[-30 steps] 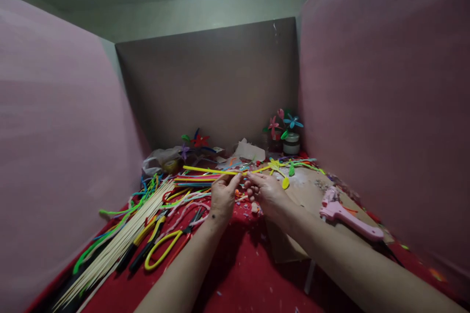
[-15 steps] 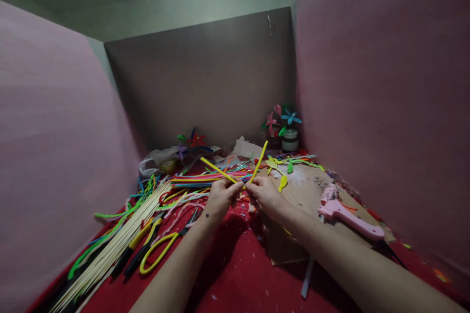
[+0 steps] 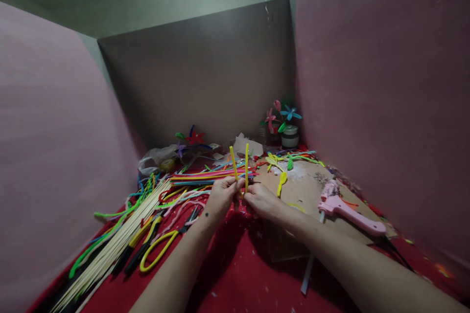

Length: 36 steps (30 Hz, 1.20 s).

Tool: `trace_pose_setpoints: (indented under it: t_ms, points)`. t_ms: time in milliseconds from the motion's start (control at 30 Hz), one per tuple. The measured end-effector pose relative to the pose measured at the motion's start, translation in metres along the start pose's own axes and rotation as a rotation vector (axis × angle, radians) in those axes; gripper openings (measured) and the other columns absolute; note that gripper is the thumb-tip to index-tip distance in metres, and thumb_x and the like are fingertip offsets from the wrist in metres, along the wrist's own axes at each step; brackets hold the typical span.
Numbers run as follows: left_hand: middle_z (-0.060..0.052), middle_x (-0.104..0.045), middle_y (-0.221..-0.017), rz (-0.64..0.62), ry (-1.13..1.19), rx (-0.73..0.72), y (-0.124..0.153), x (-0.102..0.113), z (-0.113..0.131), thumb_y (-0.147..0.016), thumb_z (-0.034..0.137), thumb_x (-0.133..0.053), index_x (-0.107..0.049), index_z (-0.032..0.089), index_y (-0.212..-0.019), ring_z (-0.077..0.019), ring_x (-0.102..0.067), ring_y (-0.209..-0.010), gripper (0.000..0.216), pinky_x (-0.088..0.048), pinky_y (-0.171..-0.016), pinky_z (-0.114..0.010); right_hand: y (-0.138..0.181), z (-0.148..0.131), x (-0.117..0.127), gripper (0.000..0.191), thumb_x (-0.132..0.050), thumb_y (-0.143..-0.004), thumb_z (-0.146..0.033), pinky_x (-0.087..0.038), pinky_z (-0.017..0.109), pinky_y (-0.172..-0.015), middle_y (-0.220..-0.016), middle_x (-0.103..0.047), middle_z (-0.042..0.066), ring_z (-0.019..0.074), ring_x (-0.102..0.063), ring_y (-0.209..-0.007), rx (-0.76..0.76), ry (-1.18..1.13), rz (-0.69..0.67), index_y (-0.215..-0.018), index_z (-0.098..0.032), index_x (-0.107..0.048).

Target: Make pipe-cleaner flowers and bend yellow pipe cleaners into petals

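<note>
A yellow pipe cleaner [image 3: 246, 166] is bent into a narrow U, its two ends pointing up and away from me. My left hand [image 3: 223, 196] pinches it near the bend on the left side. Opposite, my right hand [image 3: 263, 200] has its fingers closed on the other side of the bend. The two hands nearly touch, and the fingers hide most of the bend. On the cardboard [image 3: 301, 190] to the right lies a yellow pipe-cleaner petal shape [image 3: 282, 182], with a yellow looped piece [image 3: 273, 161] behind it.
A pink glue gun [image 3: 348, 214] with its glue stick lies at the right. At the left are yellow-handled scissors [image 3: 161, 249], pliers [image 3: 137, 244], a bundle of thin wooden sticks [image 3: 113, 249] and coloured pipe cleaners [image 3: 198, 179]. Pipe-cleaner flowers [image 3: 290, 113] stand at the back.
The pipe cleaner's two arms have swung from a wide V to almost parallel and upright. Both hands have stayed close together, with the right one turned slightly inward.
</note>
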<state>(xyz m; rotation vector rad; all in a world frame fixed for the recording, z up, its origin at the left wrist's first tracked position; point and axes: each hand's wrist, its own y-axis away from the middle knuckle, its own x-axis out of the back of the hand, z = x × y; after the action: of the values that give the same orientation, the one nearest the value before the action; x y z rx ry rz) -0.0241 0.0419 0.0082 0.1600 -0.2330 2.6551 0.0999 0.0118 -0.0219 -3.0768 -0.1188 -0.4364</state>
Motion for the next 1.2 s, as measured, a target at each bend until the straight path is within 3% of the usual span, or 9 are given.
trace_pose_setpoints:
  t_ms: [267, 400, 567, 667, 800, 933, 1200]
  points:
    - [0.004, -0.049, -0.043, -0.020, 0.108, -0.015, 0.000, -0.001, -0.003, -0.069, 0.043, -0.064, -0.059, 0.013, -0.063, -0.0096, -0.046, -0.033, 0.031, -0.036, -0.034, -0.021, 0.009, -0.017, 0.000, 0.023, -0.039, -0.076, -0.020, -0.026, 0.017, -0.031, -0.037, -0.046, -0.005, 0.0069, -0.039, -0.027, -0.144, -0.040, -0.129, -0.057, -0.017, -0.050]
    - [0.004, -0.048, -0.043, -0.087, 0.100, -0.013, 0.002, -0.001, -0.001, -0.068, 0.042, -0.064, -0.063, 0.012, -0.071, -0.0086, -0.044, -0.033, 0.031, -0.034, -0.035, -0.021, 0.012, -0.018, 0.002, 0.019, -0.039, -0.073, -0.018, -0.025, 0.015, -0.029, -0.038, -0.048, -0.005, 0.0061, -0.040, -0.026, -0.137, -0.060, -0.177, -0.058, -0.016, -0.049]
    - [0.003, -0.048, -0.042, -0.155, 0.068, 0.007, 0.005, 0.000, 0.006, -0.067, 0.041, -0.067, -0.062, 0.011, -0.064, -0.0074, -0.043, -0.034, 0.031, -0.033, -0.036, -0.019, 0.011, -0.016, 0.002, 0.016, -0.040, -0.069, -0.016, -0.027, 0.013, -0.029, -0.037, -0.050, -0.004, 0.0055, -0.042, -0.026, -0.141, -0.061, -0.232, -0.059, -0.015, -0.052]
    - [0.003, -0.050, -0.044, -0.119, 0.139, 0.009, 0.004, 0.003, 0.008, -0.066, 0.039, -0.068, -0.060, 0.010, -0.060, -0.0071, -0.044, -0.035, 0.030, -0.035, -0.036, -0.020, 0.011, -0.017, 0.002, 0.014, -0.044, -0.069, -0.018, -0.028, 0.014, -0.028, -0.042, -0.054, -0.003, 0.0054, -0.043, -0.027, -0.115, -0.202, -0.221, -0.061, -0.014, -0.055]
    - [0.002, -0.052, -0.046, -0.008, 0.256, 0.051, 0.000, 0.010, 0.008, -0.061, 0.033, -0.073, -0.062, 0.009, -0.065, -0.0053, -0.044, -0.034, 0.027, -0.032, -0.035, -0.018, 0.009, -0.016, 0.005, 0.011, -0.059, -0.066, -0.021, -0.037, 0.016, -0.036, -0.059, -0.065, 0.001, 0.0069, -0.052, -0.039, 0.002, -0.563, -0.142, -0.073, -0.013, -0.060]
    - [0.003, -0.052, -0.046, -0.003, 0.331, 0.068, -0.001, 0.013, 0.009, -0.061, 0.031, -0.074, -0.060, 0.010, -0.063, -0.0049, -0.045, -0.033, 0.026, -0.031, -0.033, -0.016, 0.006, -0.008, 0.006, 0.018, -0.070, -0.064, -0.023, -0.044, 0.018, -0.042, -0.062, -0.066, 0.005, 0.0099, -0.059, -0.047, -0.045, -0.846, -0.119, -0.073, -0.012, -0.059]
    - [0.004, -0.050, -0.046, -0.019, 0.367, 0.093, 0.001, 0.011, 0.013, -0.060, 0.031, -0.075, -0.059, 0.009, -0.061, -0.0056, -0.047, -0.034, 0.028, -0.034, -0.033, -0.016, 0.005, -0.005, 0.001, 0.021, -0.076, -0.060, -0.020, -0.043, 0.016, -0.040, -0.058, -0.066, 0.004, 0.0084, -0.058, -0.044, -0.067, -0.951, -0.067, -0.068, -0.012, -0.058]
